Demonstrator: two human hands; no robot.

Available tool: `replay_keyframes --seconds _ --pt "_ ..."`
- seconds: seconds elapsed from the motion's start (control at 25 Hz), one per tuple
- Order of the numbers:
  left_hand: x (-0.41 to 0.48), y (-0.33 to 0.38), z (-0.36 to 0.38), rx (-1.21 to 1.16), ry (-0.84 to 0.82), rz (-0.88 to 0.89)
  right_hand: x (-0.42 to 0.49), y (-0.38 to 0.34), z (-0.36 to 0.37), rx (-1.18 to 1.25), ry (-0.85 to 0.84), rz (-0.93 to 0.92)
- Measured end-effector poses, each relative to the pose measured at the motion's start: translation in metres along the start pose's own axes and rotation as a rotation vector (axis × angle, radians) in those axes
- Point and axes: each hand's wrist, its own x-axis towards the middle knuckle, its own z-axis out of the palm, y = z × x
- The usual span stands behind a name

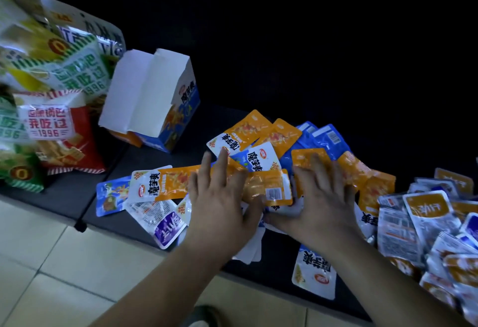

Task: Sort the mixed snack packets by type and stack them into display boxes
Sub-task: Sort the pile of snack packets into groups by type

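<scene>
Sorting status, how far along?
Early. Done: nothing visibly stacked; the open blue-and-orange cardboard display box hides its inside. In hand: left hand and right hand rest flat on orange foil snack packets. To do: blue foil packets and white-and-orange packet heap lie loose.

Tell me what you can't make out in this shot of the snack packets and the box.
- Head view, display box: its inside is hidden by its white flaps.
- Head view, orange packets: partly covered by the left hand and right hand.
- Head view, silver packet pile at right: cut off by the frame edge.
- Head view, large snack bags at left: blurred, partly cut off.
- Head view, far background: too dark.
</scene>
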Motion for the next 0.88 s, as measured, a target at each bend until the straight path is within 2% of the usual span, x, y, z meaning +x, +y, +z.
replay_keyframes --seconds 0.04,0.12,0.16,0.2,0.4,0.52,0.6,0.72,0.8,0.88 --pt "0.016 0.002 0.002 0.015 -0.11 0.016 0.0 -0.001 0.001 0.001 -0.053 -0.025" --pt "0.046 0.008 0.008 0.141 -0.459 -0.034 0.002 0.005 0.003 -0.031 -0.111 -0.042" --pt "0.055 0.009 0.01 0.202 -0.576 -0.055 0.003 0.01 0.003 -0.037 -0.102 -0.037" --pt "0.061 0.007 0.011 0.221 -0.605 -0.067 0.003 0.016 0.003 -0.039 -0.088 -0.026" --pt "0.052 -0.033 0.008 0.102 -0.266 -0.088 0.0 0.027 0.002 -0.067 0.002 0.052" --pt "0.04 -0.03 0.019 0.059 -0.275 -0.064 -0.004 0.023 0.004 -0.083 0.044 0.104" --pt "0.032 -0.02 0.026 -0.065 -0.237 0.04 -0.004 0.02 0.005 -0.085 0.056 0.116" --pt "0.021 -0.021 0.013 -0.264 -0.091 0.157 -0.002 0.007 0.005 0.043 0.127 -0.005" --pt "0.011 -0.037 -0.011 -0.23 0.038 0.063 -0.001 -0.01 0.003 0.182 0.153 -0.137" --pt "-0.005 -0.067 -0.039 -0.011 -0.027 -0.213 0.001 -0.036 0.0 0.162 0.066 -0.289"
